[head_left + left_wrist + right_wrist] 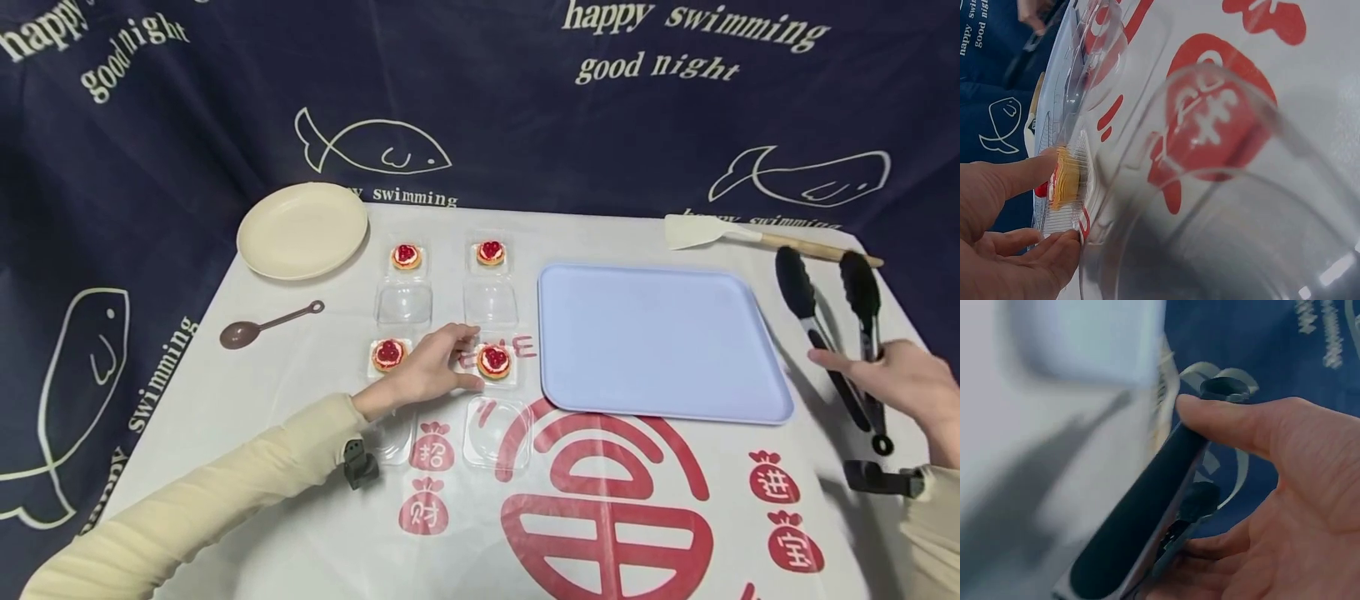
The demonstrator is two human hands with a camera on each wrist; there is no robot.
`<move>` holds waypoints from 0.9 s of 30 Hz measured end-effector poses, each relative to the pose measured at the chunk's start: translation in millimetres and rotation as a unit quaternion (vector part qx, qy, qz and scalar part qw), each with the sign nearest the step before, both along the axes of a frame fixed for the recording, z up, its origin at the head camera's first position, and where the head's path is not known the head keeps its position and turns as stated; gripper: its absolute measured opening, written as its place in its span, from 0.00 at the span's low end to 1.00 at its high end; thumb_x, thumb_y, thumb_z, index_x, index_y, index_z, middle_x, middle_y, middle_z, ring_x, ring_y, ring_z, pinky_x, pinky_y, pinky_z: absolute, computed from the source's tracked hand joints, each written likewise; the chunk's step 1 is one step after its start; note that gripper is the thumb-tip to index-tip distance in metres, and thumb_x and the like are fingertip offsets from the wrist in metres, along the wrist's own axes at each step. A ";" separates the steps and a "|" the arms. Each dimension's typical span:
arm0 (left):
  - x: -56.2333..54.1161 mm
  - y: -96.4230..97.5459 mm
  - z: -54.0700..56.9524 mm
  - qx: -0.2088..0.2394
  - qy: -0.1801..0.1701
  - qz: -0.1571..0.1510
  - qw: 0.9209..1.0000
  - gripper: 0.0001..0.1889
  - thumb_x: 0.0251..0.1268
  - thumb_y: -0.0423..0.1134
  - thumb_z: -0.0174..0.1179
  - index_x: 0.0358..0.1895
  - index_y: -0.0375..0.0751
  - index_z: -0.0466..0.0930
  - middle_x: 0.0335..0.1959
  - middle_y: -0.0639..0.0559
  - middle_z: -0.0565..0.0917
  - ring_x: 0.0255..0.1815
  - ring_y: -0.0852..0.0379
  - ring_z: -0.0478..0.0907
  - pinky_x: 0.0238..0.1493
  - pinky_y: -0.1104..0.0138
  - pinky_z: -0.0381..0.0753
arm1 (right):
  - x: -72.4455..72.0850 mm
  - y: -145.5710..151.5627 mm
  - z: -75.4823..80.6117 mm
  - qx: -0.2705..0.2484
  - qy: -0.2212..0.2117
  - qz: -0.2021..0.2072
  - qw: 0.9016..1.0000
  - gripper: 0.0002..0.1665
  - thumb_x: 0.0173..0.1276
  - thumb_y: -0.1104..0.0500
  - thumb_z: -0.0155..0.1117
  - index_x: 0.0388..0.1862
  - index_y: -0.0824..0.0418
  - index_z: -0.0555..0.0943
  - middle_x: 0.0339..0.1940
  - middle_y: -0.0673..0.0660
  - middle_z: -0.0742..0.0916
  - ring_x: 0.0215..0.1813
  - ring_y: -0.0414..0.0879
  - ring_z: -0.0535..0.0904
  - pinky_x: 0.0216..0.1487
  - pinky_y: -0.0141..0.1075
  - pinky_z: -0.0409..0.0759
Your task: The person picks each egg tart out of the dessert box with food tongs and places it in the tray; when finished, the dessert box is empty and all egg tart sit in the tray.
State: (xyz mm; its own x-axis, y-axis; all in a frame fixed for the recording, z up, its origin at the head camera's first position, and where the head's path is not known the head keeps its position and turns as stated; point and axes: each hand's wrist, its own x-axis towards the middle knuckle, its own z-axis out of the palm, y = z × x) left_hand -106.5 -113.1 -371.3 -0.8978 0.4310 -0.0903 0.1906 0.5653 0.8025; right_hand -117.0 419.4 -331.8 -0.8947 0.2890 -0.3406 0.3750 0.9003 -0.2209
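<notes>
My left hand reaches to the near right fruit tart, which sits in an open clear plastic box. Its thumb and curled fingers span the left side of the box base. In the left wrist view the thumb lies by the tart's edge and the fingertips meet the box edge. At the far right my right hand grips black-and-metal tongs between thumb and fingers. The two tong heads stand spread apart, pointing away, and the tongs cast a shadow on the table.
Other boxed tarts stand at near left, back left and back right. A blue tray lies right of them. A cream plate and brown spoon lie left. A spatula lies at the back right.
</notes>
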 end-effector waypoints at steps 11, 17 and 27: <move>0.6 -0.7 1.1 -0.010 0.011 -0.008 1.000 0.38 0.51 0.32 0.73 0.65 0.22 0.65 0.59 0.31 0.76 0.59 0.40 0.76 0.65 0.56 0.74 | -4.5 -111.2 39.4 -0.105 0.223 0.247 0.937 0.43 0.53 0.53 0.78 0.64 0.66 0.69 0.48 0.63 0.77 0.37 0.38 0.68 0.35 0.29 0.63; 0.1 0.0 3.2 -0.018 0.010 -0.010 1.000 0.39 0.51 0.32 0.73 0.65 0.22 0.65 0.59 0.32 0.75 0.59 0.40 0.76 0.65 0.56 0.73 | 1.5 -166.9 36.3 -0.103 0.217 0.417 0.876 0.50 0.46 0.51 0.82 0.67 0.66 0.71 0.56 0.59 0.80 0.50 0.48 0.76 0.48 0.43 0.75; -0.2 1.1 2.1 -0.029 0.022 -0.011 0.999 0.40 0.49 0.32 0.74 0.66 0.21 0.64 0.57 0.32 0.77 0.57 0.41 0.76 0.64 0.56 0.74 | -7.2 -205.4 31.2 -0.055 0.192 0.506 0.839 0.42 0.51 0.44 0.78 0.62 0.64 0.78 0.56 0.59 0.84 0.45 0.48 0.82 0.39 0.47 0.83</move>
State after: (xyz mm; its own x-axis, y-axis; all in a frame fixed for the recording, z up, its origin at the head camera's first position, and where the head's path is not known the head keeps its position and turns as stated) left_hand -106.7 -112.0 -369.1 -0.8917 0.4460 -0.0764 0.2379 0.6057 0.7593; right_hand -124.2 213.9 -300.6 -0.7127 -0.6994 0.0537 -0.6873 0.6809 -0.2529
